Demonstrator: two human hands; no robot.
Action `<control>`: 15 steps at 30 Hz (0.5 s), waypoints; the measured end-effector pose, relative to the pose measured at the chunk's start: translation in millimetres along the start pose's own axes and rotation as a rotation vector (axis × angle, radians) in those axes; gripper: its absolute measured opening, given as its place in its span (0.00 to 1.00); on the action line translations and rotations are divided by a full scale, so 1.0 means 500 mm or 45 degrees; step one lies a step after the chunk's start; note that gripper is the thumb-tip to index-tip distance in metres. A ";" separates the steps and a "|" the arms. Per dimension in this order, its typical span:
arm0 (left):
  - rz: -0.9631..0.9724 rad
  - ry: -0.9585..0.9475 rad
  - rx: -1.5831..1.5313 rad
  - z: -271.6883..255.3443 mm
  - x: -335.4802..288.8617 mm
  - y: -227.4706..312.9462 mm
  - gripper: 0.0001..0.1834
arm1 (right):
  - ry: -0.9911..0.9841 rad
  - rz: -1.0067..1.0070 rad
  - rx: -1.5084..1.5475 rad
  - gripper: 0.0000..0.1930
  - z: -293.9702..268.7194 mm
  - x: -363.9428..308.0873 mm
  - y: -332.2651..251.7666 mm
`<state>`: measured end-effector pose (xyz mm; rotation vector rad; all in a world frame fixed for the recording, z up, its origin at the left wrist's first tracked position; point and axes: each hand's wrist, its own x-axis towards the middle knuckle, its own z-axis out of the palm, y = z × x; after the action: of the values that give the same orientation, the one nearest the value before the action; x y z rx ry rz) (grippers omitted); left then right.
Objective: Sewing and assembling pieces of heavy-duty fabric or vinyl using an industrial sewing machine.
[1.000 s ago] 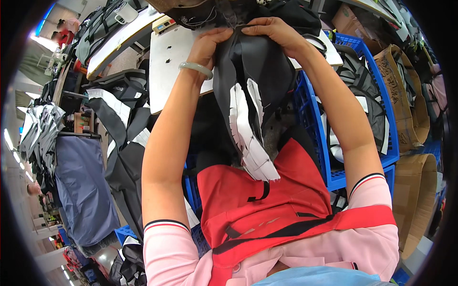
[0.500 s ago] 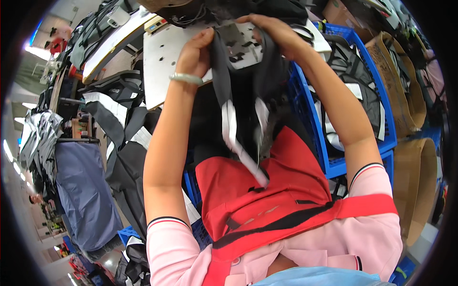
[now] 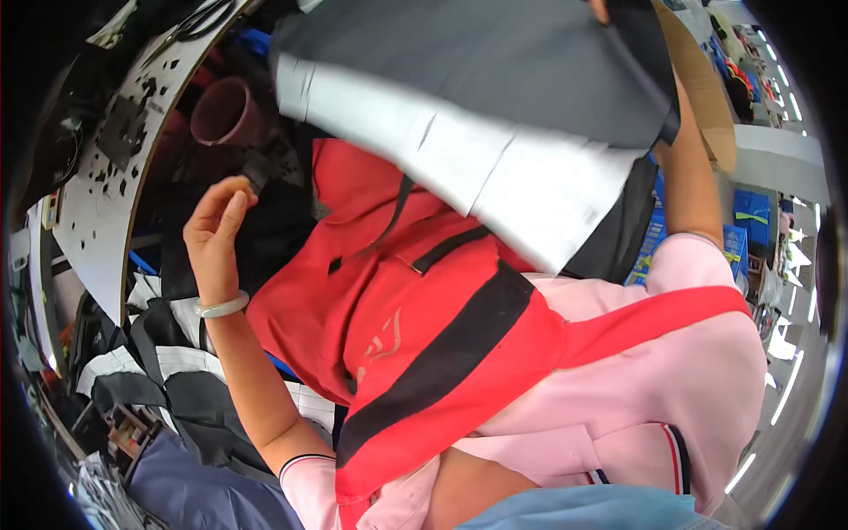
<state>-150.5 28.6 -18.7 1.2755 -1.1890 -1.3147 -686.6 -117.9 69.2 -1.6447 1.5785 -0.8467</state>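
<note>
A dark grey fabric panel (image 3: 468, 66) with a white strip (image 3: 477, 163) along its lower edge spreads over the upper part of the head view, partly blurred. My right hand (image 3: 600, 11) grips it at the far right; one fingertip shows on top and the cloth hides the other fingers. Left of the panel and apart from it, my left hand (image 3: 215, 231) is raised with fingers curled toward the thumb. Whether anything small is between those fingertips I cannot make out. A pale bangle (image 3: 223, 306) circles that wrist. The panel's lower corner hangs over my red apron (image 3: 397, 291).
At left, a white worktable (image 3: 93, 216) carries dark scraps and scissors (image 3: 190, 25). A reddish bucket (image 3: 223, 113) stands beside its edge. Grey and white fabric pieces (image 3: 199, 411) are heaped at lower left. A cardboard box (image 3: 702, 84) and blue crates (image 3: 738, 238) are at right.
My view has swung right, so the worktable now lies at left. The dark straps held between both hands are no longer seen in them. My right hand now holds the grey panel.
</note>
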 end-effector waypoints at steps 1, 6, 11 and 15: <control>-0.116 0.042 0.042 -0.001 -0.006 -0.027 0.10 | 0.032 -0.022 -0.228 0.16 -0.069 -0.026 0.058; -0.142 -0.093 0.328 0.046 -0.043 -0.117 0.08 | -0.292 -0.483 -1.778 0.22 -0.014 -0.358 0.517; 0.193 -0.173 0.309 0.085 -0.111 -0.097 0.09 | -1.661 0.264 -1.445 0.19 0.215 -0.554 0.754; 0.196 0.006 0.370 0.054 -0.128 -0.103 0.09 | -1.280 -0.020 -1.159 0.15 0.348 -0.330 0.531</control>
<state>-174.5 98.8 -62.9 1.3578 -1.4844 -1.0539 -693.3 49.7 -246.9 -2.1308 1.1915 0.7874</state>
